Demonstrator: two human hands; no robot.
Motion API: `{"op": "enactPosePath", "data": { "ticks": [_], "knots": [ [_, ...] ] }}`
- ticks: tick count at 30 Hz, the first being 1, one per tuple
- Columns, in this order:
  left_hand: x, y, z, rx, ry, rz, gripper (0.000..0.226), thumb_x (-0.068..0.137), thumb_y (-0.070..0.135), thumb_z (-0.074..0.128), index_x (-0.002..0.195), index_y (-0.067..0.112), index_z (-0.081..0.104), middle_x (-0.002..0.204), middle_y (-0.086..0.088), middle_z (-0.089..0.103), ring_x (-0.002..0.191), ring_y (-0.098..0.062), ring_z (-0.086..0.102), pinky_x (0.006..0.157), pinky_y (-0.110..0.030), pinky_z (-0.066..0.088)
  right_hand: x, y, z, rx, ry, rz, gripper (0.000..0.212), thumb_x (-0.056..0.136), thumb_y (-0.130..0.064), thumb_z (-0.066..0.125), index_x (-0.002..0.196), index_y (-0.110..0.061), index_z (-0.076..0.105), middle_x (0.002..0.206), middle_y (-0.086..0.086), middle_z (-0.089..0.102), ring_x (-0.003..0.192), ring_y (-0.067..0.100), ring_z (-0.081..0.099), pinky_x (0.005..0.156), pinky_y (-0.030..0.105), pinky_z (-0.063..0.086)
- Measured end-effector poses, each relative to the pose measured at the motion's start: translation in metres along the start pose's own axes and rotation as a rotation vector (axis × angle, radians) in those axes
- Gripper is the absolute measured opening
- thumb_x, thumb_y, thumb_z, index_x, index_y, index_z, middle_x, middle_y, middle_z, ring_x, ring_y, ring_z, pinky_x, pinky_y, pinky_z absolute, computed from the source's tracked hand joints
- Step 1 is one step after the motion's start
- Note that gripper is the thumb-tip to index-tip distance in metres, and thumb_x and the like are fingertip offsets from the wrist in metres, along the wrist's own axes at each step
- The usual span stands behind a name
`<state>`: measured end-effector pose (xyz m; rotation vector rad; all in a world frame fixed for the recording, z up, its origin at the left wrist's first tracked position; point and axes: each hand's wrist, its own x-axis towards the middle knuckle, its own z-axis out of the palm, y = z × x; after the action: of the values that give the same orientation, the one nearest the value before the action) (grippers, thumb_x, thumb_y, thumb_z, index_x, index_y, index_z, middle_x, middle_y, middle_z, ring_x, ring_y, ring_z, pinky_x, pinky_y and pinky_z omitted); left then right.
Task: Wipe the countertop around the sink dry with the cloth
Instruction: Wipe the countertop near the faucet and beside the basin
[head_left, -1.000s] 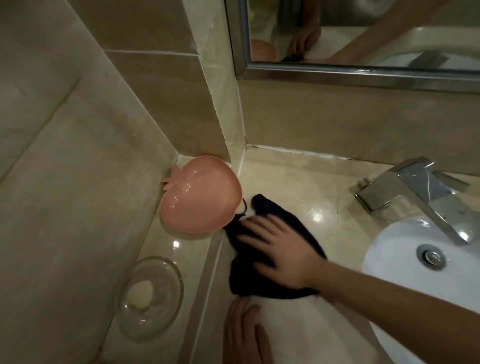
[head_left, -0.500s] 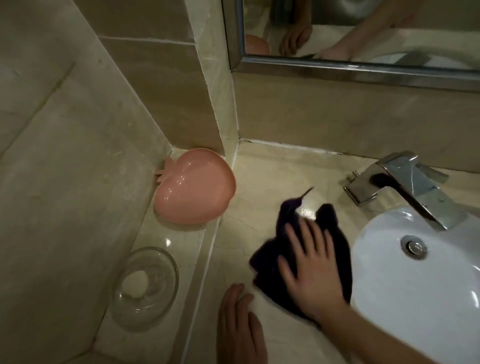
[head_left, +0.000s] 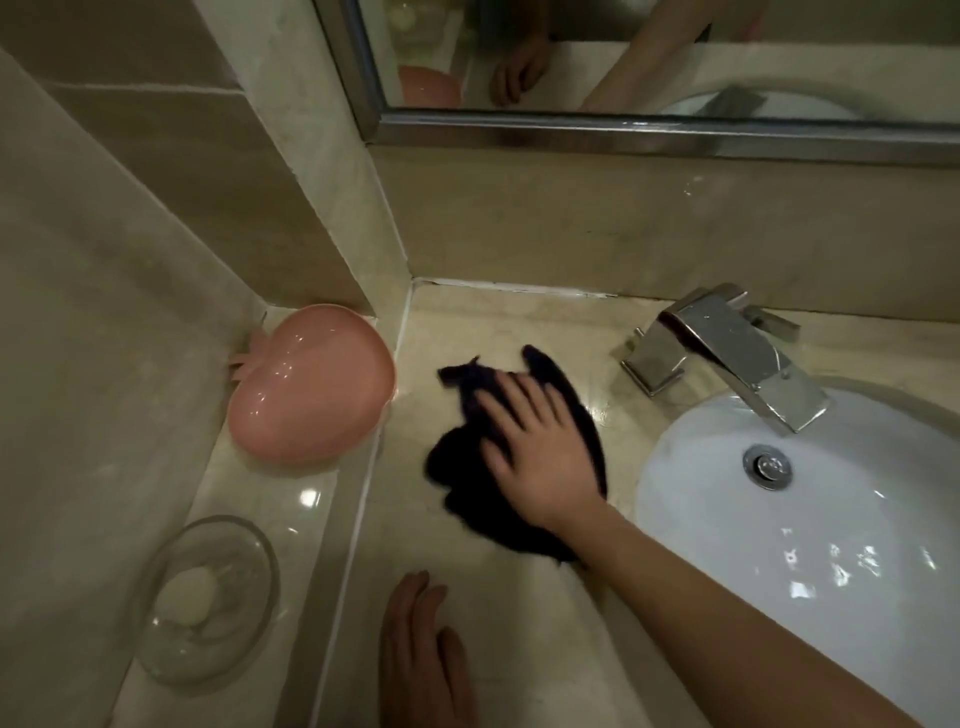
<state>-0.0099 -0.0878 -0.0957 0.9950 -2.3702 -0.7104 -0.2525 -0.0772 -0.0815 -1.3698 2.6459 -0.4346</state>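
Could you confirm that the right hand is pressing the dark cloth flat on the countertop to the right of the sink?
Not quite: in the head view the right hand presses the dark cloth flat on the countertop to the left of the sink, not the right.

Dark navy cloth, pink dish, white sink

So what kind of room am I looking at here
Most likely a bathroom vanity. A white sink basin sits sunk in a marble-look countertop under a chrome faucet, with a framed mirror on the wall above and a glass soap dish on the side ledge.
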Motion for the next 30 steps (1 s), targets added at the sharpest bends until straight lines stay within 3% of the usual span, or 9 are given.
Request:
{"op": "enactPosePath", "data": {
  "ticks": [4,7,11,14,18,20,24,27,30],
  "knots": [
    [0.002,0.002,0.0,0.016,-0.019,0.004,0.034,0.084,0.01,0.042,0.105,0.003,0.068,0.126,-0.017,0.06,0.114,-0.028,0.056,0.109,-0.026,0.034,-0.039,0.051,-0.019,-0.014,0.08,0.254,0.056,0.102,-0.039,0.031,0.155,-0.02,0.037,0.164,0.004,0.027,0.153,0.024,0.018,0.126,0.043,0.01],
    [0.003,0.0,0.001,0.014,0.009,0.028,0.033,0.084,0.009,0.042,0.107,0.007,0.066,0.121,-0.02,0.062,0.112,-0.029,0.057,0.107,-0.028,0.035,-0.081,0.018,-0.011,0.043,0.125,0.389,0.058,0.1,-0.036,0.036,0.153,-0.014,0.04,0.164,0.007,0.028,0.153,0.027,0.019,0.124,0.048,0.016],
    [0.003,-0.001,0.005,0.039,0.051,0.025,0.033,0.082,0.009,0.042,0.103,0.003,0.067,0.114,-0.023,0.065,0.107,-0.029,0.057,0.105,-0.028,0.036,-0.112,-0.041,0.006,0.02,0.016,0.172,0.065,0.096,-0.041,0.045,0.156,-0.02,0.035,0.167,0.004,0.019,0.154,0.026,0.015,0.123,0.046,0.014],
    [0.004,-0.002,0.008,0.061,0.048,0.021,0.035,0.081,0.011,0.042,0.094,-0.005,0.07,0.111,-0.025,0.066,0.107,-0.03,0.057,0.104,-0.029,0.036,-0.072,-0.021,0.004,0.003,-0.025,0.039,0.065,0.096,-0.043,0.044,0.156,-0.022,0.034,0.167,0.002,0.018,0.154,0.025,0.015,0.123,0.046,0.013],
    [0.005,-0.003,0.004,0.012,0.029,0.064,0.032,0.082,0.012,0.045,0.11,0.01,0.06,0.118,-0.022,0.062,0.113,-0.029,0.055,0.109,-0.026,0.034,0.007,0.035,-0.011,-0.038,0.07,0.234,0.06,0.099,-0.042,0.037,0.153,-0.018,0.039,0.163,0.008,0.029,0.151,0.029,0.023,0.125,0.047,0.013],
    [0.004,-0.002,0.002,0.023,0.014,0.069,0.033,0.083,0.011,0.045,0.109,0.006,0.063,0.121,-0.021,0.061,0.115,-0.029,0.055,0.111,-0.025,0.033,0.013,0.046,-0.014,-0.038,0.09,0.3,0.058,0.102,-0.041,0.034,0.155,-0.017,0.036,0.164,0.008,0.027,0.152,0.028,0.021,0.126,0.043,0.008],
    [0.004,0.002,0.003,0.045,0.029,0.045,0.032,0.082,0.009,0.044,0.099,-0.002,0.068,0.118,-0.022,0.063,0.111,-0.031,0.057,0.106,-0.029,0.036,-0.063,0.008,-0.008,-0.044,0.106,0.354,0.059,0.101,-0.038,0.039,0.155,-0.016,0.035,0.165,0.008,0.025,0.153,0.027,0.017,0.125,0.047,0.012],
    [0.006,0.003,0.005,0.018,0.067,0.058,0.031,0.081,0.01,0.043,0.106,0.007,0.062,0.116,-0.021,0.063,0.107,-0.031,0.058,0.102,-0.031,0.038,-0.139,-0.033,0.004,-0.069,0.039,0.223,0.066,0.093,-0.041,0.047,0.154,-0.017,0.038,0.166,0.007,0.022,0.153,0.027,0.02,0.121,0.048,0.02],
    [0.006,0.001,0.006,0.032,0.088,0.07,0.031,0.08,0.01,0.043,0.102,0.004,0.064,0.112,-0.023,0.065,0.105,-0.032,0.058,0.102,-0.031,0.038,-0.14,-0.027,0.001,-0.049,-0.016,0.109,0.068,0.092,-0.043,0.048,0.155,-0.019,0.037,0.167,0.004,0.02,0.153,0.025,0.02,0.12,0.046,0.019]
  ]
}}
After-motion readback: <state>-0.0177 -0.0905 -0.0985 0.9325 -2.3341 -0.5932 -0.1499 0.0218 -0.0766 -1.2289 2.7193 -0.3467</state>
